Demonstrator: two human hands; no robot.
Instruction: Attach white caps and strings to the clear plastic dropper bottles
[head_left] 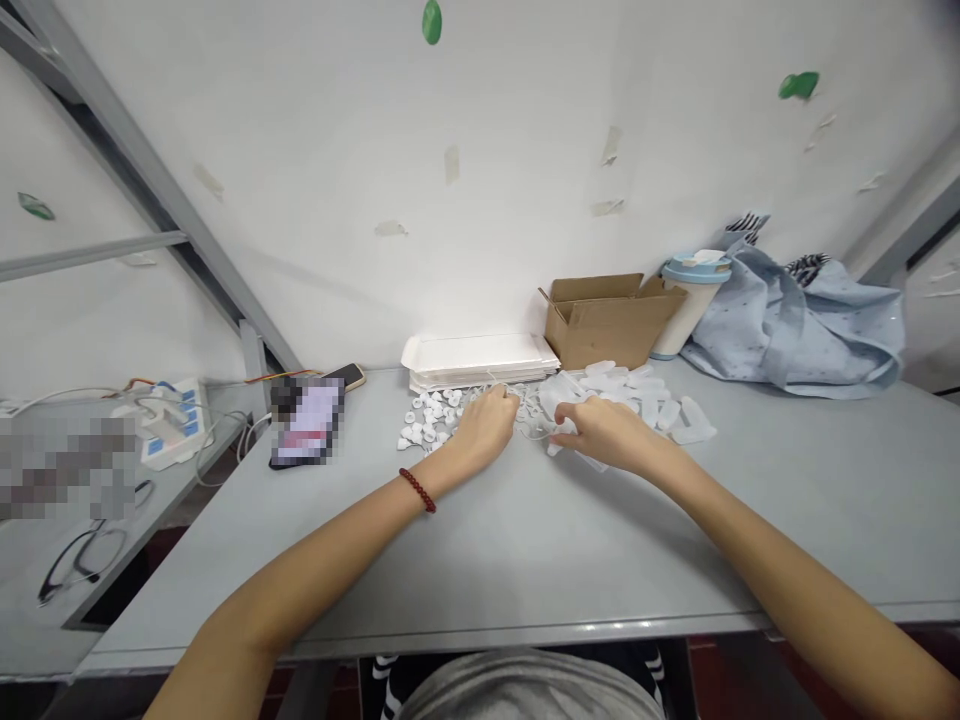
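My left hand (489,425) is closed in a pinch above small clear ring-like pieces (530,408). A thin pale strand shows by its fingertips; what it holds is too small to make out. To the right, my right hand (604,432) has its thumb and curled forefinger apart, at the near-left edge of a heap of translucent plastic sleeves (651,395). A thin pale loop lies between the two hands. Small white caps (427,420) are scattered left of my left hand, some hidden behind it.
Behind the pieces are stacked flat white boxes (476,357) and an open cardboard box (604,325). A lidded cup (686,310) and a light blue bag (795,325) stand at the back right. Phones (309,422), a power strip (169,425) and glasses (82,560) are leftward.
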